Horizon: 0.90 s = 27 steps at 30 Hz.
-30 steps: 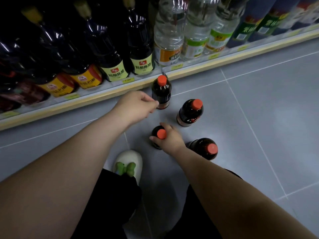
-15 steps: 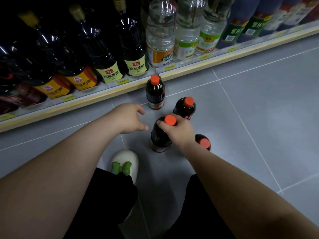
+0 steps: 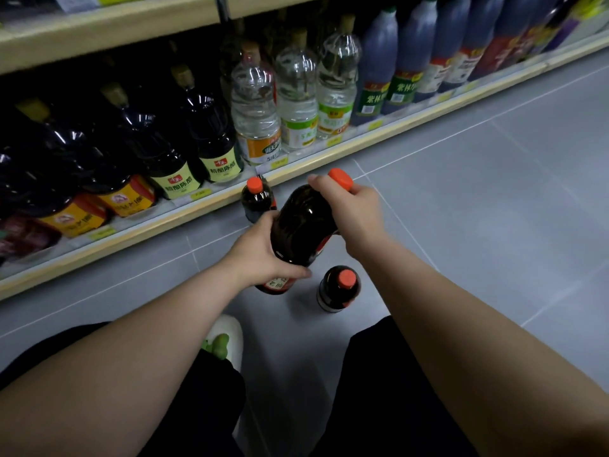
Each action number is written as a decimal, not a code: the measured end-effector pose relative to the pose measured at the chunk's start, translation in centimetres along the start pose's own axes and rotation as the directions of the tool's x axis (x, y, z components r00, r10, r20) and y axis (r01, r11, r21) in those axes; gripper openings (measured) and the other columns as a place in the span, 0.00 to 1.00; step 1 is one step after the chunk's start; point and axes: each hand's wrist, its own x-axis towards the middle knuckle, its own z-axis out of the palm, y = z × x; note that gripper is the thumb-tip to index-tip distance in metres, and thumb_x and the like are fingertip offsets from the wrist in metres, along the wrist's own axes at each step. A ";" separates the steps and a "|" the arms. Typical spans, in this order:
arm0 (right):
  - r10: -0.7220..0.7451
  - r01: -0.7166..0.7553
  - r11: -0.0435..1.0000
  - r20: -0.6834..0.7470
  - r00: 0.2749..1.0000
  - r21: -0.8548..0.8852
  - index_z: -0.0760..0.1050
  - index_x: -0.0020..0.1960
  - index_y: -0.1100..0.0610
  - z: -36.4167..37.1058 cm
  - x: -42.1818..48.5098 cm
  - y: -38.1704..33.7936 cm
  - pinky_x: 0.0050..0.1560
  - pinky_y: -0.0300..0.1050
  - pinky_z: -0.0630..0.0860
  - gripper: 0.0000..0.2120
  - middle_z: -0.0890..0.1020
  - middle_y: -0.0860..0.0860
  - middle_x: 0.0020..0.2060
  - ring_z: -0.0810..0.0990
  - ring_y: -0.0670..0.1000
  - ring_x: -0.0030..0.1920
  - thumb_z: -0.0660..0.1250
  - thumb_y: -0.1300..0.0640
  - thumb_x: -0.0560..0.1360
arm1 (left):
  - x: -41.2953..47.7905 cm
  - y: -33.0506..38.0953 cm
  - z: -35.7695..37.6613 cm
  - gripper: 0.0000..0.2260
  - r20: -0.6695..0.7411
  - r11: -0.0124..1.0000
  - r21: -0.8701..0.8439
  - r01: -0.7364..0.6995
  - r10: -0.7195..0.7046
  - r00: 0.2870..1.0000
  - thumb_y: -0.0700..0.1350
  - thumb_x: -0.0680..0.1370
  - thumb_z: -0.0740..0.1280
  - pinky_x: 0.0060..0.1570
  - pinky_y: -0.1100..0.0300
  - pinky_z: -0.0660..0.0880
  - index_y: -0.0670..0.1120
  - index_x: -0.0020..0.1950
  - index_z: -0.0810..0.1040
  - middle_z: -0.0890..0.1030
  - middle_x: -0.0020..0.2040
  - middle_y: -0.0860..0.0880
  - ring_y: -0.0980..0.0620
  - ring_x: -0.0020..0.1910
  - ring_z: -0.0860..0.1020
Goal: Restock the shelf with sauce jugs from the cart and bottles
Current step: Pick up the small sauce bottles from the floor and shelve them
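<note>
I hold a dark sauce bottle (image 3: 303, 225) with an orange cap off the floor, tilted toward the shelf. My right hand (image 3: 352, 216) grips its neck just below the cap. My left hand (image 3: 263, 258) wraps round its lower body near the red label. Two more dark orange-capped bottles stand on the grey floor: one (image 3: 257, 201) close to the shelf edge behind the held bottle, one (image 3: 337, 288) nearer me to the right. The bottom shelf (image 3: 197, 206) holds large dark sauce jugs (image 3: 184, 150) with yellow-green and orange labels.
Clear water-like jugs (image 3: 296, 100) and dark blue bottles (image 3: 412, 57) fill the shelf to the right. An upper shelf board (image 3: 115, 24) runs above. My white shoe (image 3: 227, 338) and dark trouser legs are below my arms. Grey floor tiles (image 3: 494, 209) stretch to the right.
My right hand has lifted the bottle from the floor and tilted it. My left hand has moved in and taken hold of its lower body. The view has risen toward the shelf.
</note>
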 end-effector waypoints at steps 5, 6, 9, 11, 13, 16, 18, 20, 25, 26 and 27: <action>0.023 -0.032 0.998 0.135 0.991 0.062 0.80 0.44 0.52 -1.6 -0.7 1.2 0.41 0.40 0.78 0.08 0.84 0.50 0.39 0.83 0.50 0.43 0.72 0.48 0.72 | 0.4 0.0 1.0 0.44 -0.004 0.999 0.007 -0.033 0.033 0.999 0.51 0.57 0.82 0.56 0.59 0.71 0.51 0.68 0.65 0.75 0.55 0.56 0.54 0.58 0.75; 0.009 -0.020 0.998 0.187 0.982 0.058 0.80 0.50 0.52 -2.2 -0.8 1.9 0.43 0.39 0.78 0.09 0.84 0.51 0.44 0.83 0.50 0.47 0.71 0.50 0.73 | 0.5 0.0 1.2 0.44 0.002 1.000 -0.001 -0.024 0.024 1.000 0.51 0.57 0.82 0.57 0.58 0.72 0.51 0.68 0.66 0.76 0.55 0.56 0.53 0.57 0.75; 0.003 -0.021 0.995 0.187 0.982 0.094 0.74 0.65 0.54 -3.7 -0.8 4.1 0.49 0.37 0.76 0.23 0.82 0.51 0.50 0.81 0.47 0.50 0.69 0.55 0.71 | 1.3 -0.1 1.7 0.42 0.007 0.999 -0.032 0.023 -0.023 1.000 0.53 0.57 0.82 0.60 0.50 0.74 0.52 0.67 0.68 0.78 0.56 0.54 0.51 0.57 0.77; 0.072 -0.073 0.991 0.009 0.997 0.115 0.73 0.67 0.57 -4.5 -0.8 5.9 0.51 0.40 0.74 0.22 0.80 0.51 0.45 0.79 0.48 0.47 0.67 0.60 0.73 | 1.9 -0.2 2.0 0.37 0.006 0.996 -0.070 0.048 -0.048 0.999 0.53 0.57 0.82 0.59 0.48 0.75 0.52 0.62 0.70 0.79 0.55 0.53 0.50 0.55 0.78; 0.188 -0.183 0.982 -0.115 0.975 0.053 0.71 0.67 0.59 -4.9 -1.1 7.8 0.45 0.39 0.74 0.21 0.80 0.53 0.46 0.78 0.49 0.45 0.65 0.64 0.74 | 2.3 -0.3 2.2 0.32 0.000 0.986 -0.147 0.080 -0.081 0.997 0.51 0.57 0.82 0.58 0.48 0.76 0.53 0.57 0.72 0.80 0.52 0.54 0.51 0.52 0.79; 0.388 -0.402 0.913 -0.158 0.908 -0.071 0.64 0.72 0.59 -4.4 -1.5 12.0 0.49 0.45 0.74 0.29 0.74 0.58 0.62 0.77 0.55 0.54 0.69 0.62 0.73 | 3.1 -0.2 2.9 0.30 0.014 0.962 -0.241 0.125 -0.125 0.992 0.51 0.56 0.82 0.56 0.48 0.77 0.56 0.54 0.75 0.82 0.49 0.54 0.52 0.49 0.81; 0.433 -0.453 0.881 -0.153 0.888 -0.134 0.63 0.72 0.61 -3.1 -1.5 14.7 0.56 0.48 0.74 0.33 0.72 0.59 0.65 0.75 0.59 0.61 0.72 0.60 0.71 | 3.6 -0.3 3.5 0.32 0.009 0.945 -0.293 0.146 -0.150 0.989 0.51 0.54 0.82 0.55 0.48 0.78 0.55 0.55 0.75 0.82 0.50 0.53 0.52 0.49 0.81; 0.415 -0.442 0.884 -0.181 0.892 -0.154 0.63 0.71 0.60 -1.7 -1.2 16.9 0.62 0.50 0.74 0.36 0.70 0.59 0.66 0.74 0.59 0.63 0.76 0.59 0.67 | 4.0 -0.4 3.9 0.30 -0.003 0.935 -0.318 0.156 -0.165 0.986 0.50 0.56 0.82 0.54 0.49 0.79 0.54 0.54 0.76 0.83 0.50 0.52 0.51 0.48 0.82; 0.385 -0.422 0.901 -0.258 0.886 -0.104 0.49 0.77 0.53 1.1 0.1 19.7 0.72 0.57 0.63 0.52 0.59 0.57 0.72 0.63 0.59 0.72 0.79 0.52 0.65 | 4.7 -0.5 4.1 0.39 -0.026 0.932 -0.327 0.157 -0.175 0.984 0.55 0.49 0.82 0.51 0.50 0.80 0.50 0.59 0.76 0.83 0.51 0.52 0.52 0.48 0.82; 0.368 -0.406 0.910 -0.285 0.885 -0.084 0.50 0.77 0.53 1.4 0.4 20.2 0.73 0.57 0.62 0.52 0.59 0.56 0.72 0.63 0.59 0.72 0.79 0.51 0.64 | 4.6 -0.6 4.1 0.39 -0.019 0.931 -0.328 0.158 -0.173 0.985 0.54 0.51 0.82 0.51 0.50 0.80 0.50 0.59 0.75 0.83 0.52 0.52 0.52 0.48 0.82; 0.348 -0.387 0.920 -0.315 0.883 -0.067 0.52 0.77 0.52 1.5 0.6 20.3 0.73 0.56 0.63 0.51 0.61 0.56 0.72 0.63 0.59 0.72 0.80 0.50 0.64 | 4.6 -0.6 4.0 0.37 -0.017 0.930 -0.332 0.155 -0.170 0.985 0.52 0.53 0.82 0.51 0.50 0.79 0.50 0.59 0.75 0.82 0.52 0.52 0.52 0.49 0.82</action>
